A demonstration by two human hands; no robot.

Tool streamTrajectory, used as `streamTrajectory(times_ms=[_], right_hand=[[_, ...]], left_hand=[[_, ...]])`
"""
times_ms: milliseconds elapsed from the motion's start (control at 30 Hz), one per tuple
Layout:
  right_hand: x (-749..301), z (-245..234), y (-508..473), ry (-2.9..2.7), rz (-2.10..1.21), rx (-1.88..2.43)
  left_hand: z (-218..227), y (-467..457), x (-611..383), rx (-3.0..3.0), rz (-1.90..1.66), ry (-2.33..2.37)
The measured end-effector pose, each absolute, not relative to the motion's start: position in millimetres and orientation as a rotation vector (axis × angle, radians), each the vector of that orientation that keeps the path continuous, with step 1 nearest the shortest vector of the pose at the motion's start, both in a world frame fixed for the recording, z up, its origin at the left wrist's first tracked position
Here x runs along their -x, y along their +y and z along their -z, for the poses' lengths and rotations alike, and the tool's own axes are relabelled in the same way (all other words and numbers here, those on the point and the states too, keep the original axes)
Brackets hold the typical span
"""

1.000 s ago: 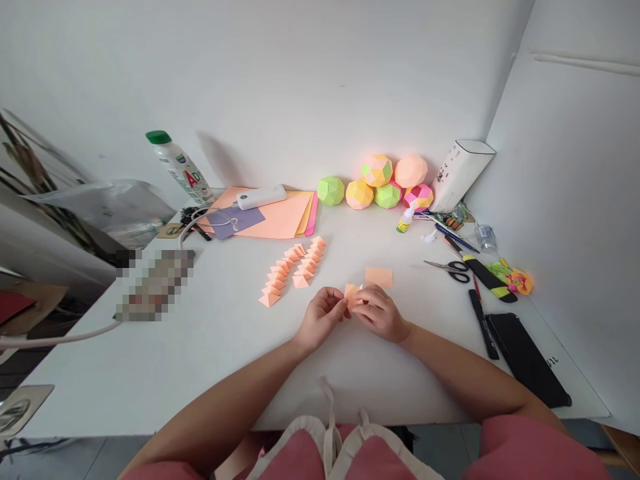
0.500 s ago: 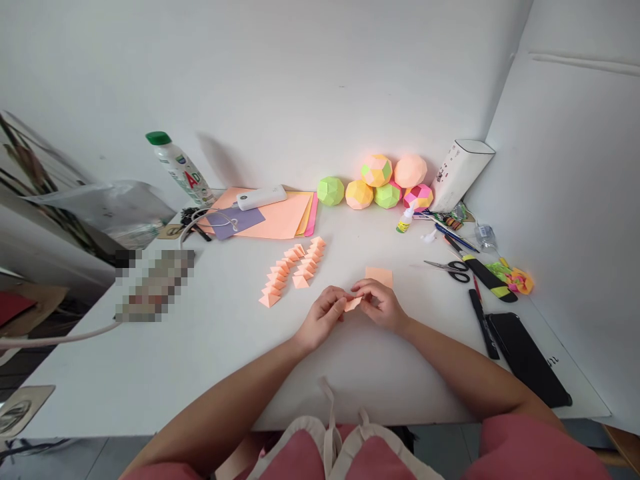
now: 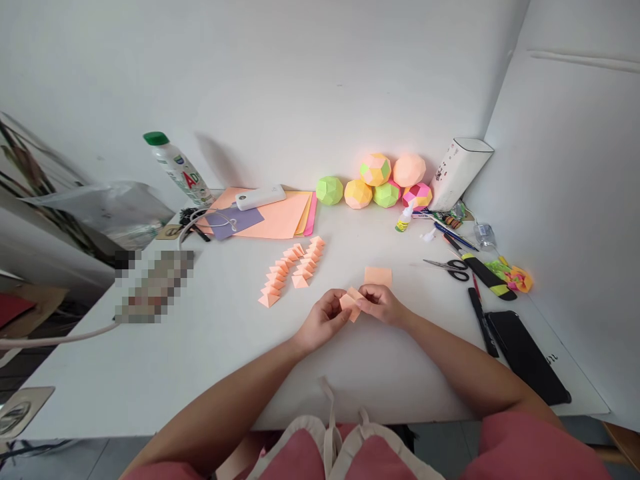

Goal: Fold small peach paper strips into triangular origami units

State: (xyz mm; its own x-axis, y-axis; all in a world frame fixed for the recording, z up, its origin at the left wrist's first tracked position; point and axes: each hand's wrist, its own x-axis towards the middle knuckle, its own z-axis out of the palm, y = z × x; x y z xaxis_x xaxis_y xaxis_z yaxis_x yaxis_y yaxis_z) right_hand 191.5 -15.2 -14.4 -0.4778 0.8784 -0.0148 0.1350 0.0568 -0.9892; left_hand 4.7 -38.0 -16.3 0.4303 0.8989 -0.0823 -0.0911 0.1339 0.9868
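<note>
A small peach paper piece (image 3: pixel 353 303) with folds in it is held up between both hands, above the white table. My left hand (image 3: pixel 326 320) pinches its left side. From the right, the fingers and thumb of my right hand (image 3: pixel 383 305) grip the other side. Just behind my right hand lies a flat peach paper square (image 3: pixel 379 275), partly covered by it. To the left of my hands, two rows of folded peach paper units (image 3: pixel 279 275) rest on the table, each unit overlapping the one beside it.
Paper balls (image 3: pixel 359 193) are piled by the wall, near a glue bottle (image 3: pixel 404 219). Scissors (image 3: pixel 453 268), a cutter knife (image 3: pixel 487 275), a black marker (image 3: pixel 483 321) and a phone (image 3: pixel 530 357) lie at right. Paper sheets (image 3: pixel 280 223), a power bank (image 3: pixel 261 197) and a white bottle (image 3: pixel 180 170) are back left.
The paper between my hands has turned from a narrow, edge-on shape to a wider face, showing its folds. My right hand's fingers have curled lower around it.
</note>
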Motion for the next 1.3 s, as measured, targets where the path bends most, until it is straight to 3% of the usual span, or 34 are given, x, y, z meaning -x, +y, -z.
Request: streamTrajectory(times_ms=[200, 567, 767, 1067, 1300], right_hand=[[-194.7, 21.5, -13.6, -1.629, -1.547, 1.045], [-195.4, 17.3, -12.5, -1.526, -1.544, 1.074], [-193.8, 17.3, -13.1, -1.48, -1.566, 1.018], [-191.9, 15.1, -15.3, -1.613, -1.505, 1.078], [-191.7, 14.7, -14.5, -1.612, -1.485, 1.081]], left_hand=[[16.5, -37.2, -3.9, -1.205, -0.803, 0.82], [10.1, -33.7, -6.0, -1.046, -1.089, 0.859], [16.3, -34.5, -5.8, -1.027, -1.014, 0.865], [19.8, -39.8, -7.1, -1.316, -0.924, 0.873], [18.3, -36.5, -5.8, -1.443, -1.065, 0.946]])
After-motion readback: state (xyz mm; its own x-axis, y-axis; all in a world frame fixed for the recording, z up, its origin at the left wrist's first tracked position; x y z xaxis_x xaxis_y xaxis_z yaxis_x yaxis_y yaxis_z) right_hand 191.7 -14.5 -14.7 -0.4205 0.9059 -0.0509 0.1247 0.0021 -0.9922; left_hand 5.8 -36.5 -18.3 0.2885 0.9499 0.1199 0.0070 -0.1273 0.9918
